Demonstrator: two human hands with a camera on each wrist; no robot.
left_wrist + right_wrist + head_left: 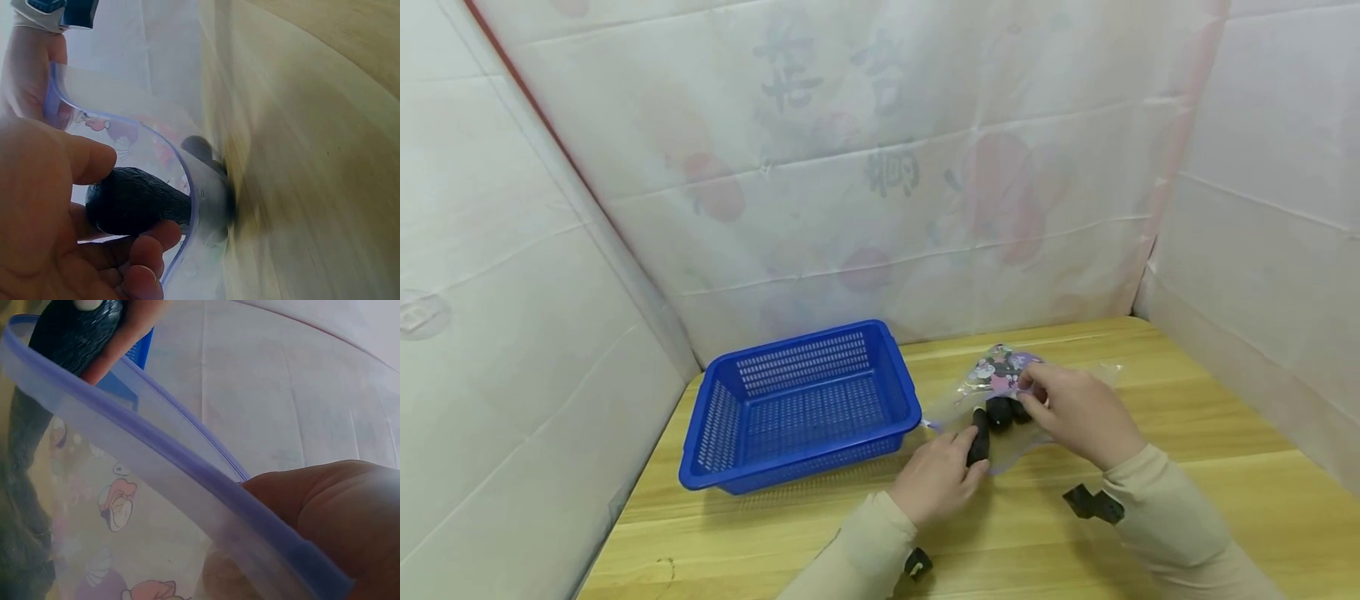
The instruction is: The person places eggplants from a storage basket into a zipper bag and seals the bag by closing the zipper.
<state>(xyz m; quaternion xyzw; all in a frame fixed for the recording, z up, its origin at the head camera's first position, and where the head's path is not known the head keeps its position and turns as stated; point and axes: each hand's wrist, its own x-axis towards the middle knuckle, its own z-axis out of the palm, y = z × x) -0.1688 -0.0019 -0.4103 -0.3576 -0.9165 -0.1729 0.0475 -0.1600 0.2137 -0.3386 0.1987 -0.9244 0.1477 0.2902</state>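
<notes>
A clear zip bag [1000, 371] with purple edging and cartoon prints lies on the table, its mouth spread apart. My left hand [938, 475] holds a dark, bumpy-skinned avocado [131, 197] between thumb and fingers at the bag's mouth, its narrower end past the rim in the left wrist view. With thumb and fingers, my right hand [1078, 408] pinches the bag's purple zip edge [156, 447]. More dark avocados [998, 413] lie inside the bag, between the two hands. Their exact number is partly hidden by the right hand.
Left of the bag stands a blue perforated plastic basket [805, 460], close to the left hand. The wooden table [760, 550] is bounded by a printed cloth [865, 233] behind and white sheets at both sides. Black devices [1093, 504] are strapped under the wrists.
</notes>
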